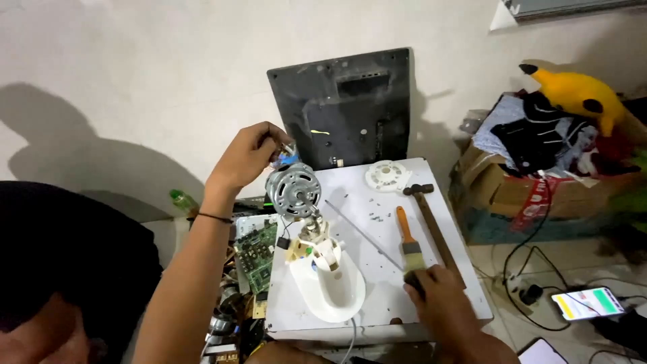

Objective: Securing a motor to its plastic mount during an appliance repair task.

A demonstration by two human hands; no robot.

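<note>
Your left hand (248,156) has its fingers pinched together on the rear of the fan motor (293,191), just where the blue-tipped wires come out; the motor sits directly below your fingertips, perched on the white fan stand (328,286). Your right hand (441,293) is closed on the bristle end of the paintbrush (407,243), whose orange handle points away from your fingers toward the white round cover (387,176).

To handle this well, I'd judge you should hold the motor by its metal casing rather than by the wires — the leads look thin. Keep the stand flat on the white table (465,286) so it doesn't tip under the motor's weight. The hammer (431,219) lies just beyond your right knuckles, and a thin metal rod (364,234) runs between your two hands; small screws (377,216) are scattered past the rod — mind you don't sweep them off.

Containers: well to the right of your right hand, a cardboard box (519,192) holds a heap of clothes, with a yellow plush toy (573,91) on top. Below your left forearm, a green circuit board (259,253) rests on a pile of parts; whether they lie in a bin, you can't tell.
</note>
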